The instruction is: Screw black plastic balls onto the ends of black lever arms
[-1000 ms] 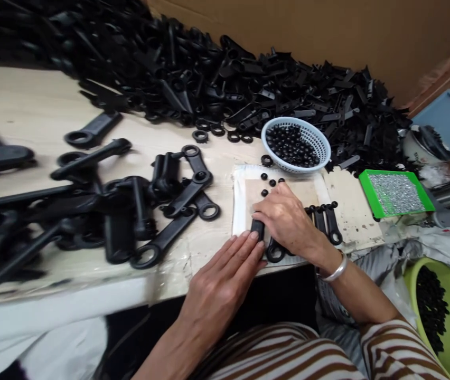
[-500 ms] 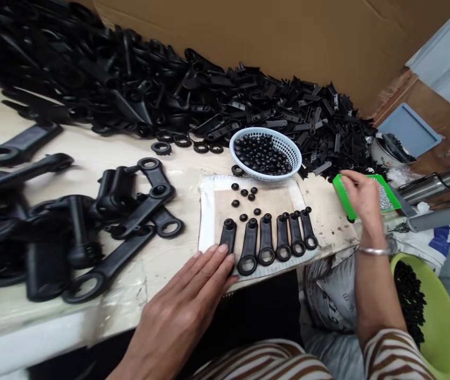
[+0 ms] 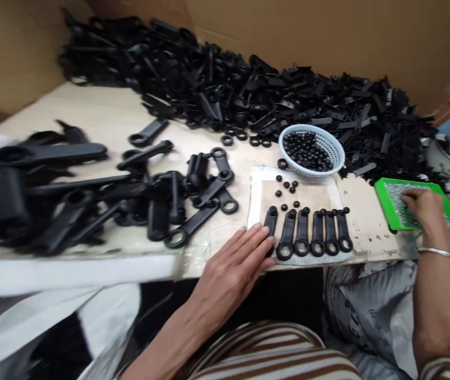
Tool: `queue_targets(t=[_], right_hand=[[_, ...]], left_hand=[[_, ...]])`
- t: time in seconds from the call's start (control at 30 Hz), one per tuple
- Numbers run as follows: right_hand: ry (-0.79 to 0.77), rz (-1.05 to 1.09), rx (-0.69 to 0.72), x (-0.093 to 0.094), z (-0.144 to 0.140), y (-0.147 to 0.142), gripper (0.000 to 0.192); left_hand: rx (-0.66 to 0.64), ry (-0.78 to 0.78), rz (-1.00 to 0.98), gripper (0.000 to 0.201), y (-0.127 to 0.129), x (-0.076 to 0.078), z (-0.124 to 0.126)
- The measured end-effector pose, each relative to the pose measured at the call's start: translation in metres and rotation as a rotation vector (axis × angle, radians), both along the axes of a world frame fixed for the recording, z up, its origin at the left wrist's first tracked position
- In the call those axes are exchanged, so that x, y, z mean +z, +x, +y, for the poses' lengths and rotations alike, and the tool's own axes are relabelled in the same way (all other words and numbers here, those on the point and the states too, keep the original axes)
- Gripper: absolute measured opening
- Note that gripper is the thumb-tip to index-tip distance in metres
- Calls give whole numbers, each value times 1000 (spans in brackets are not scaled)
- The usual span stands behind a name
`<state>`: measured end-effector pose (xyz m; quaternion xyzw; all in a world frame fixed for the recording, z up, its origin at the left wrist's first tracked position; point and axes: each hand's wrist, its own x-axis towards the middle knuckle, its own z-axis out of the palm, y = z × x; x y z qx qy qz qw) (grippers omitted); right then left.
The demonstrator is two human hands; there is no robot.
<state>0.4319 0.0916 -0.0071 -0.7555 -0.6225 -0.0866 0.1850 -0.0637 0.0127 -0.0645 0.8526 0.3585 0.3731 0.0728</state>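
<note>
Black plastic handles (image 3: pixel 308 235), six in a row, lie side by side on a beige pad (image 3: pixel 308 192) at the near table edge, ring ends toward the person.

Head view: the left hand (image 3: pixel 235 266) rests flat at 6 o'clock, fingers straight and close together, gripping nothing; its fingertips touch the lower end of the leftmost handle (image 3: pixel 270 221). The right hand (image 3: pixel 423 208) is at 3 o'clock, well apart from the row, fingers curled down into a green tray (image 3: pixel 387 203) of small silvery parts; whether it pinches any of them cannot be told. A silver bangle (image 3: pixel 437 252) sits on that wrist.

Loose black caps (image 3: pixel 286 192) lie on the pad just above the row. A white basket (image 3: pixel 312 150) of black beads stands at 12 o'clock from the pad, touching its far edge. A heap of black parts (image 3: pixel 249 89) runs along the cardboard wall at 12 o'clock. Larger black handles (image 3: pixel 130 195) are scattered at 9 o'clock, partly blurred.
</note>
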Motion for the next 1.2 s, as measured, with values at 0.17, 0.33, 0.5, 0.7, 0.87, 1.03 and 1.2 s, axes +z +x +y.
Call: queue_targets(t=[0.17,0.33,0.5,0.7,0.87,1.03,1.2], right_hand=[[4,8,-130,9,-5,-1,23],[83,88,-205,17,-9,-13,26],[155,381,-135,36,-22,-60,17],[-3,595,331,50,-74,-188,10],[-78,488,743,36,-92,-253,18],[-93,562,732,30,-88,-247,22],[-84,750,578,25,-87,-231,14]], left_hand=[[34,-152,-231,32,0,20,-8],[88,-672,-575,14,1,47,-17],[-387,-1523,-996,37,16,53,-12],[-573,-1927,-1357,33,57,47,-2],[-555,-1906,-1592,29,85,51,7],[-486,-1915,-1680,31,91,50,8],[-474,-1954,-1645,30,89,50,7]])
